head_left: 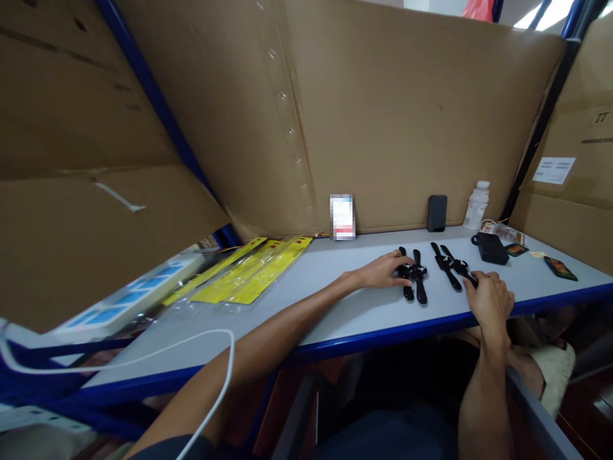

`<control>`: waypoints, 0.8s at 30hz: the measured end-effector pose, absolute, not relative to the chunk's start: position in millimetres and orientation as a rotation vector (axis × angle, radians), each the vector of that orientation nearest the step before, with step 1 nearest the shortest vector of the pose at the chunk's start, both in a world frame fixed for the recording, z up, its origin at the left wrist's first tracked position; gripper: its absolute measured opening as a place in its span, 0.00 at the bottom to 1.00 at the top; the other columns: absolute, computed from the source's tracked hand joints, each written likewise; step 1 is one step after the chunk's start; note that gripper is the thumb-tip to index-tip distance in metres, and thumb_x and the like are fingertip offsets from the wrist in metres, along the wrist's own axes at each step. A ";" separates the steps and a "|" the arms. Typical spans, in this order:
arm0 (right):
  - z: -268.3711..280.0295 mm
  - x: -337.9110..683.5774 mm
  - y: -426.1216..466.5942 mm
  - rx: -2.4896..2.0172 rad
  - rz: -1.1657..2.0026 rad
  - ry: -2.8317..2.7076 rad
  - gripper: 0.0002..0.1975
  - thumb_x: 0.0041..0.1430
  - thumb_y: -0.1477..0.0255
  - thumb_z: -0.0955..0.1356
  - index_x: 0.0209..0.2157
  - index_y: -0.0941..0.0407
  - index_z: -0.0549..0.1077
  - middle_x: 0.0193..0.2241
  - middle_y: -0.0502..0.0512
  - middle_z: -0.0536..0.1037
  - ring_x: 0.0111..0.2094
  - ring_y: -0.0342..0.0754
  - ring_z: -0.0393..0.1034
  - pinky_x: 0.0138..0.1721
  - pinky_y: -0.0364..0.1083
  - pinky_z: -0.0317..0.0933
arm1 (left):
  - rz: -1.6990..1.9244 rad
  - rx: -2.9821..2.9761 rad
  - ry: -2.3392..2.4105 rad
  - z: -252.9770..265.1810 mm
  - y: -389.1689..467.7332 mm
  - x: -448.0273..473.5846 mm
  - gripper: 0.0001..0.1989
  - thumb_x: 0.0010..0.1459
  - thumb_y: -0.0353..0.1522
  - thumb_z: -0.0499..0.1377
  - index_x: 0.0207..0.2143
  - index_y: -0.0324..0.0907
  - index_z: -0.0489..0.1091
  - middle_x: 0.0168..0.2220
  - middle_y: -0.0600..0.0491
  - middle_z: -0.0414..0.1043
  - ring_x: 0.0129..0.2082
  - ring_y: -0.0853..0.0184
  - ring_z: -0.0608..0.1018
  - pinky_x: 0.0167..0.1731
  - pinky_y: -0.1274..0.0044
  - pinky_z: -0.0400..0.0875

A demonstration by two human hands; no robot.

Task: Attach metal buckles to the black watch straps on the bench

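Nearest, a white cable [143, 358] loops past the left forearm. On the tabletop [325, 306], the right hand's [489, 300] fingers hold the near handle end of the rightmost black spokeshave [460, 267], which lies aslant beside another spokeshave [447, 266]. The left hand's [383, 269] fingers curl over the middle of the leftmost spokeshave [406, 272], just beside a fourth; how tightly, I cannot tell. Yellow-backed blister packs [258, 275] lie farther left; a clear bottle [476, 206] stands by the cardboard wall [383, 115] behind.
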State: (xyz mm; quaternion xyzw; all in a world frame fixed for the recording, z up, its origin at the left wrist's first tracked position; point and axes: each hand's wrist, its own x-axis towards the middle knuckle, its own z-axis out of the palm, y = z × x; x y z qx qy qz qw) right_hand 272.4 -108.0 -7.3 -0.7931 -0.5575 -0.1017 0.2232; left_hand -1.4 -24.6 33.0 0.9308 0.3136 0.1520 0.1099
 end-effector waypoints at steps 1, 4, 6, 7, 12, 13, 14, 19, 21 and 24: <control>-4.3 271.8 -104.5 -2.226 -0.247 -1.567 0.23 0.71 0.63 0.59 0.56 0.59 0.75 0.50 0.70 0.77 0.51 0.64 0.72 0.48 0.57 0.61 | 0.416 2.749 0.892 33.3 -25.9 -1.6 0.30 0.64 0.45 0.63 0.64 0.43 0.67 0.53 0.44 0.68 0.49 0.59 0.76 0.50 0.70 0.71; 6.4 274.5 -92.0 -2.304 -0.081 -1.605 0.23 0.71 0.61 0.60 0.56 0.59 0.75 0.47 0.70 0.79 0.50 0.63 0.75 0.47 0.55 0.63 | 0.364 2.806 0.870 32.9 -29.7 -0.4 0.30 0.65 0.49 0.61 0.63 0.46 0.69 0.54 0.44 0.67 0.53 0.57 0.74 0.54 0.68 0.70; 11.2 278.5 -85.9 -2.359 0.010 -1.572 0.24 0.70 0.59 0.61 0.55 0.58 0.76 0.48 0.71 0.80 0.50 0.63 0.76 0.47 0.54 0.64 | 0.363 2.856 0.904 31.1 -32.1 2.0 0.29 0.66 0.50 0.59 0.63 0.46 0.71 0.54 0.43 0.66 0.54 0.56 0.73 0.54 0.67 0.70; 12.1 280.0 -84.6 -2.372 0.022 -1.549 0.24 0.70 0.58 0.61 0.55 0.58 0.76 0.48 0.71 0.80 0.50 0.64 0.76 0.47 0.54 0.64 | 0.366 2.882 0.926 29.8 -33.2 3.6 0.29 0.66 0.51 0.58 0.63 0.46 0.70 0.54 0.42 0.66 0.53 0.56 0.73 0.54 0.66 0.71; 5.7 276.4 -94.5 -2.317 -0.048 -1.427 0.24 0.70 0.57 0.60 0.54 0.57 0.77 0.45 0.70 0.81 0.47 0.63 0.77 0.45 0.53 0.63 | 0.387 2.957 1.035 21.8 -37.2 15.5 0.30 0.69 0.51 0.54 0.67 0.49 0.66 0.52 0.42 0.66 0.50 0.56 0.75 0.52 0.64 0.72; 3.8 274.5 -97.7 -2.296 -0.047 -1.406 0.24 0.70 0.57 0.60 0.53 0.57 0.77 0.43 0.69 0.82 0.46 0.63 0.77 0.44 0.53 0.63 | 0.397 2.954 1.063 20.5 -37.5 18.6 0.30 0.69 0.51 0.53 0.67 0.48 0.66 0.52 0.42 0.66 0.50 0.56 0.75 0.52 0.64 0.72; 2.2 272.8 -100.6 -2.270 -0.038 -1.387 0.24 0.70 0.56 0.60 0.52 0.56 0.77 0.42 0.69 0.82 0.45 0.62 0.77 0.42 0.52 0.62 | 0.407 2.947 1.091 19.4 -37.7 22.0 0.31 0.69 0.52 0.53 0.66 0.47 0.67 0.52 0.41 0.66 0.50 0.55 0.74 0.52 0.64 0.72; -2.6 269.5 -106.0 -2.123 0.037 -1.266 0.21 0.66 0.54 0.64 0.46 0.54 0.78 0.41 0.65 0.83 0.42 0.61 0.75 0.37 0.49 0.57 | 0.417 2.884 1.232 20.1 -36.3 44.3 0.30 0.68 0.52 0.54 0.63 0.46 0.71 0.53 0.40 0.66 0.51 0.52 0.75 0.51 0.62 0.73; -3.2 268.2 -106.7 -2.024 0.039 -1.228 0.19 0.63 0.55 0.65 0.41 0.54 0.77 0.40 0.64 0.83 0.41 0.60 0.75 0.37 0.49 0.56 | 0.424 2.859 1.276 21.5 -34.2 55.6 0.29 0.67 0.52 0.55 0.62 0.46 0.72 0.52 0.40 0.67 0.52 0.50 0.75 0.50 0.62 0.74; -1.8 261.8 -111.3 -1.849 0.027 -1.241 0.18 0.61 0.54 0.65 0.35 0.54 0.75 0.36 0.63 0.83 0.38 0.58 0.74 0.36 0.48 0.55 | 0.466 2.821 1.295 19.9 -28.3 68.8 0.26 0.67 0.49 0.57 0.58 0.43 0.74 0.51 0.40 0.68 0.52 0.49 0.75 0.50 0.61 0.74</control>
